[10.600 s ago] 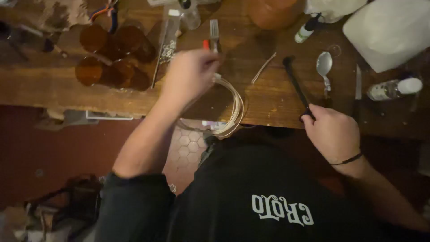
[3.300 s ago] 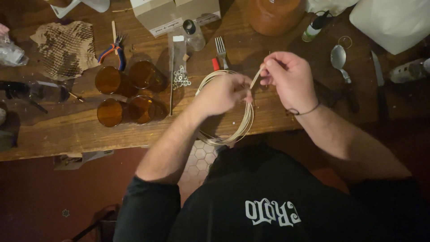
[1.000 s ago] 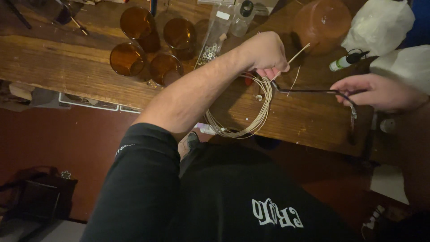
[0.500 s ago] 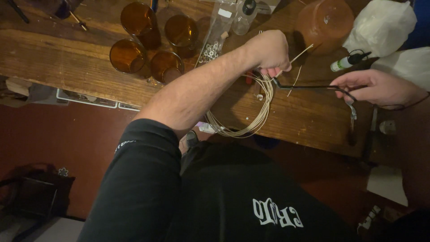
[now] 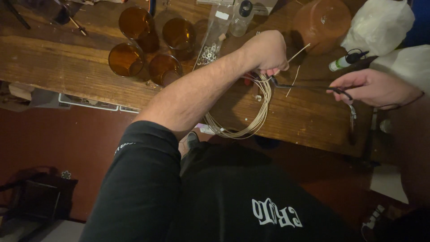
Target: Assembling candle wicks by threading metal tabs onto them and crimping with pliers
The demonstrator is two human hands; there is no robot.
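Cream cord coil [image 5: 251, 114]: thin pale cord or wick wound in a loose ring, lying on the counter [image 5: 67, 71] near its front edge, lower loops hanging slightly past the edge; top of the ring gathered under the left hand.
Loose end [image 5: 298, 53]: one short pale strand sticks up and to the right out of the left fist; a second short bit lies just beside it on the wood.
Left hand [image 5: 268, 51]: grip closed in a fist on the top of the coil, strand pinched between thumb and fingers; forearm crosses the counter from lower left.
Right hand [image 5: 371, 86]: grip closed narrow on the handle end of a dark thin tool [image 5: 309, 86]; tool lies almost flat, far tip at the coil, just below the left fist.
Handling, judged: light, limp, loops slide and tangle easily; not fragile but thin, likely to slip from a loose pinch. Best hold looks like a pinch near the free end, other hand pinning the bundle where loops cross.
Amber glasses [image 5: 152, 45]: four, upright, clustered on the counter left of the coil, apart from it.
Clear bag of small metal bits [image 5: 209, 49]: between glasses and left hand.
Brown round pot [image 5: 322, 24]: behind the left hand, far side.
Small bottle with dark cap [image 5: 347, 60]: lying near the right hand.
White plastic bag [image 5: 380, 24]: top right corner.
Spoon [image 5: 353, 114]: below the right hand, partly in shadow.
Floor: dark red, below the counter edge.
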